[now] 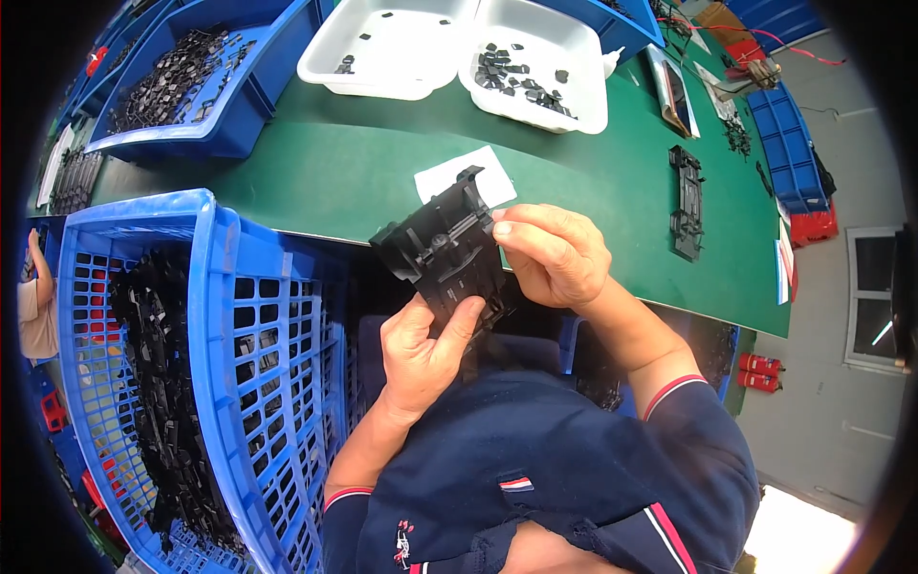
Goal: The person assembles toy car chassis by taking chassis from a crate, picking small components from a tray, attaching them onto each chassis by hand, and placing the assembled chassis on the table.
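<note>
Navy shirt point(593, 450) right up close! Next, left hand point(416, 354) clamped on the lower end of a black plastic part point(449, 244), thumb across its face. Now right hand point(564, 253), fingertips drawn together at that part's upper right edge; can't tell whether gripping or merely touching. Part held tilted, at the near edge of the green table point(612, 163). Off left, blue crate point(199, 316) heaped with black pieces point(167, 383). Just beyond the part, white card point(495, 180); out right, another long black piece point(687, 206). Further back, 2 white tubs point(382, 86) scattered with small black bits point(497, 69), plus blue bin point(253, 110). Far right, 2 red cylinders point(760, 381)!
</note>
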Demonstrator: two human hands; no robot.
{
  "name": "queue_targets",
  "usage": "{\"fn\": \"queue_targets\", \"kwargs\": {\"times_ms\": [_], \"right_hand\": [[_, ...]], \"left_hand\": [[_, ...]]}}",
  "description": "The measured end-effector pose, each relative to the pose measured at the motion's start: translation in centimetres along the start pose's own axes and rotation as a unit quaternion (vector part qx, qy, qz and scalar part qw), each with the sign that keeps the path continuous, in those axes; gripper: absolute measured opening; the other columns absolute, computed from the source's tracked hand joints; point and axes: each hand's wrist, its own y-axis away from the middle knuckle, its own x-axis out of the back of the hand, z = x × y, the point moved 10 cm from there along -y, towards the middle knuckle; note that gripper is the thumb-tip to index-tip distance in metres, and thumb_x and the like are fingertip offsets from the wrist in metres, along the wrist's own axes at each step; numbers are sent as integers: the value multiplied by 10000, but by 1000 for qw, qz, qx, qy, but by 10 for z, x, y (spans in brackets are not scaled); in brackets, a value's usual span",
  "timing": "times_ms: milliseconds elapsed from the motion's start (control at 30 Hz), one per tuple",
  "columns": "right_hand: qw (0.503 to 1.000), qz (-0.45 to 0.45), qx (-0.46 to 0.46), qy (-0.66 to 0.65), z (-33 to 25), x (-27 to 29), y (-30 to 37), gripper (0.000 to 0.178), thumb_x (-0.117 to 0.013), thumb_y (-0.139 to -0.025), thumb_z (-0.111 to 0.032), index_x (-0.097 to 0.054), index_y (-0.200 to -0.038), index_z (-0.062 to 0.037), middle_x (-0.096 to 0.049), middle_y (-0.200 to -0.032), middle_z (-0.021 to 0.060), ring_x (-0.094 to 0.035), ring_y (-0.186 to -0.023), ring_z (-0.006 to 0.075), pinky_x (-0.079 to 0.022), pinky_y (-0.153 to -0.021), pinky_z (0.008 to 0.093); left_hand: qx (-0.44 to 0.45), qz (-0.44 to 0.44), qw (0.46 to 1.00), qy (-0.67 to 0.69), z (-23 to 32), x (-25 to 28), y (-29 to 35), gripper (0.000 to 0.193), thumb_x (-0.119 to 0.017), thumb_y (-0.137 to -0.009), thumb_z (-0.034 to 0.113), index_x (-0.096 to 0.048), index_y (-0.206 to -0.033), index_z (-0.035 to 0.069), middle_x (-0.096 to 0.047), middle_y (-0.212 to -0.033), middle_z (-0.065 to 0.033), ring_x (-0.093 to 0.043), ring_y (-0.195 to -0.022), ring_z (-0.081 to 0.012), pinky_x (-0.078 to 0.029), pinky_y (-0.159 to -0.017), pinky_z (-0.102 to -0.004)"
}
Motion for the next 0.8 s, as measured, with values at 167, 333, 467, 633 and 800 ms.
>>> {"fn": "queue_targets", "kwargs": {"times_ms": [167,333,467,633,800], "right_hand": [[1000,-6,-7,-6,0,-1,-1,318,-653,-741,113,-596,-1021,-27,-649,-887,134,-665,-732,232,-552,-612,299],[1000,-5,-6,-20,-1,-1,-1,334,-661,-716,123,-605,-1007,-31,-646,-882,128,-665,-733,232,-551,-616,299],[1000,-8,-2,-25,-2,-3,-2,346,-669,-702,124,-609,-1005,-33,-645,-881,128,-664,-725,231,-550,-615,296],[999,-16,-5,-34,-3,-6,-2,369,-678,-690,122,-621,-1022,-29,-656,-905,136,-667,-707,235,-550,-610,295],[1000,3,-5,-27,1,-6,2,339,-710,-685,57,-643,-1011,-8,-665,-880,115,-669,-733,228,-554,-616,304]], "left_hand": [[-2,-21,1000,-3,-1,0,0,191,-682,-853,60,-645,-1020,-27,-685,-850,-48,-588,-729,-78,-483,-680,-222],[-9,-23,1000,11,0,1,1,197,-683,-856,68,-644,-1023,-27,-687,-856,-49,-590,-746,-81,-483,-696,-222],[4,-26,999,33,-5,2,2,203,-679,-860,68,-642,-1036,-26,-687,-894,-44,-588,-789,-76,-478,-728,-218],[45,-16,994,95,-13,3,7,203,-672,-864,57,-635,-1048,-21,-679,-941,-31,-581,-838,-70,-471,-766,-217],[56,-13,992,114,-16,4,8,206,-664,-869,48,-624,-1059,-21,-669,-965,-26,-578,-854,-68,-470,-776,-216]]}}
